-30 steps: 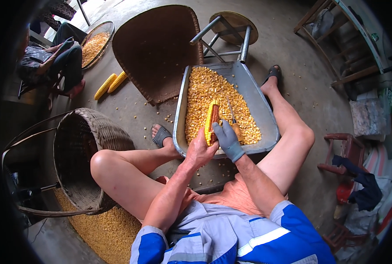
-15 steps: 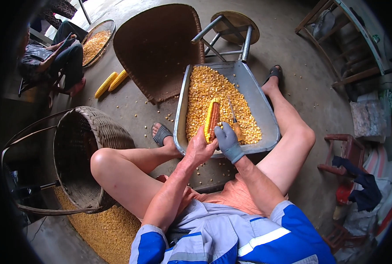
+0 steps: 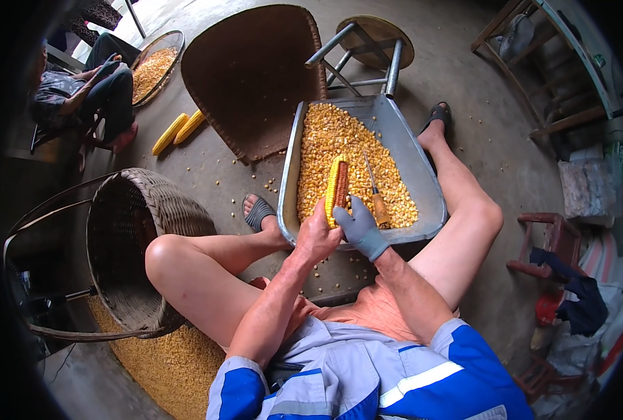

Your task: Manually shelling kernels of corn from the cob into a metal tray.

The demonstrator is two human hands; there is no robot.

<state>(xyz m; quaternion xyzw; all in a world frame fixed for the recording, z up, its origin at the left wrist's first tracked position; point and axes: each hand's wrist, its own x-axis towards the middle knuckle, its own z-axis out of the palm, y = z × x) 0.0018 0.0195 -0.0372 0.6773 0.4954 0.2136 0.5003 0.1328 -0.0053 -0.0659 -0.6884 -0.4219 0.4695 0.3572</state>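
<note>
My bare left hand (image 3: pixel 318 234) is closed around the lower end of a corn cob (image 3: pixel 336 185), which points up and away from me. Yellow kernels cover the cob's left side; its right side is stripped to reddish core. A grey glove covers my right hand (image 3: pixel 362 228). Its thumb touches the lower right of the cob, with the forefinger standing apart from it. Below both hands, a grey metal tub (image 3: pixel 432 208) holds loose corn kernels (image 3: pixel 329 133). Just beyond my right hand, a wooden-handled spike tool (image 3: pixel 380 208) lies on the kernels.
A brown woven scoop basket (image 3: pixel 252 77) and a round stool (image 3: pixel 388 45) stand beyond the tub. Two unstripped cobs (image 3: pixel 171 133) lie at far left, near a seated person (image 3: pixel 80 91). A wicker basket (image 3: pixel 175 203) lies tipped by my left knee, above a kernel heap (image 3: pixel 164 367).
My gloved right thumb has shifted left onto the cob, and a gap shows between thumb and forefinger. The left hand still holds the cob in nearly the same place.
</note>
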